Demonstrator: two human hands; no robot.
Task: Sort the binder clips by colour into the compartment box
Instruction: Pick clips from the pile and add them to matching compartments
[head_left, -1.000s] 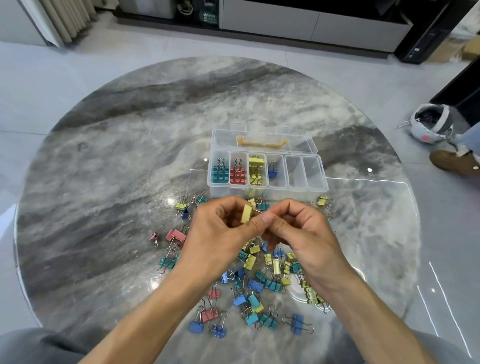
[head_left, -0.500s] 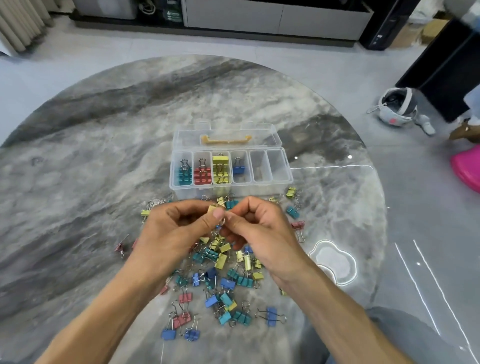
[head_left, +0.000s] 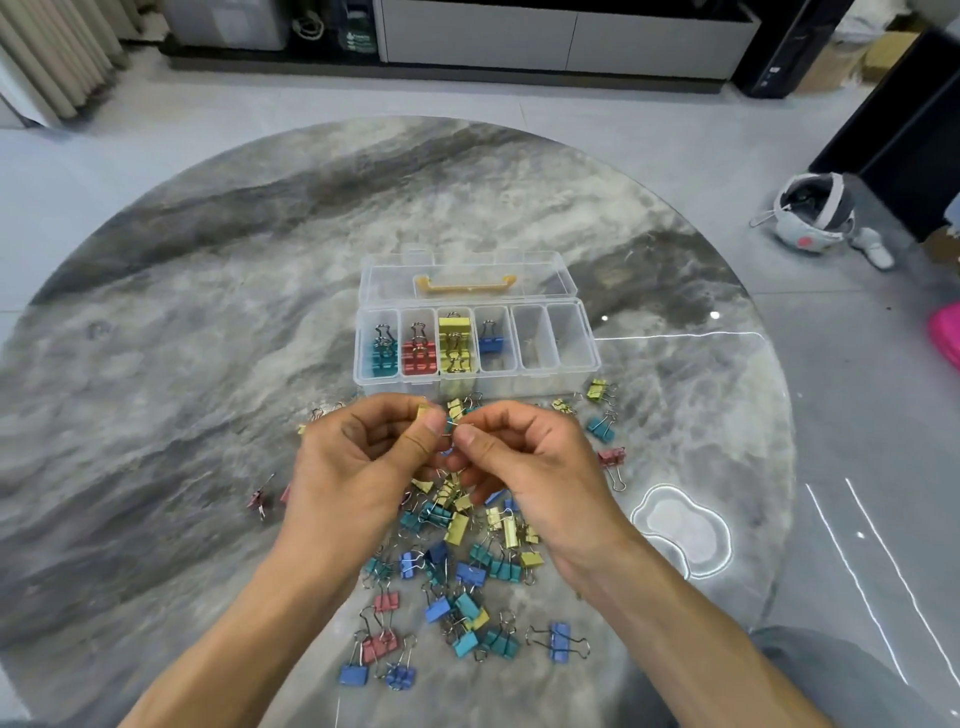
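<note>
Binder clips were found scattered in a loose pile on the round grey marble-patterned table, between the forearms and just near the person, in teal, blue, yellow and pink. A few outliers were noted to the right of the pile, among them a pink clip and a teal clip.

One yellow clip was held above the pile, just in front of the compartment box. It was pinched between the curled thumb and fingers of the left hand. The right hand was brought against it, its thumb and forefinger closed together at the clip's wire handle; whether the wire was actually gripped could not be told for certain, the detail being small and partly hidden.

The clear box was recorded standing open on the table beyond the hands, its lid laid back, with a yellow handle visible on the lid. Six compartments were counted in a row. From the left, the first was seen to hold teal clips, the second red clips, the third yellow clips, and the fourth one blue clip.

On the floor to the right, a white helmet-like object was observed.
</note>
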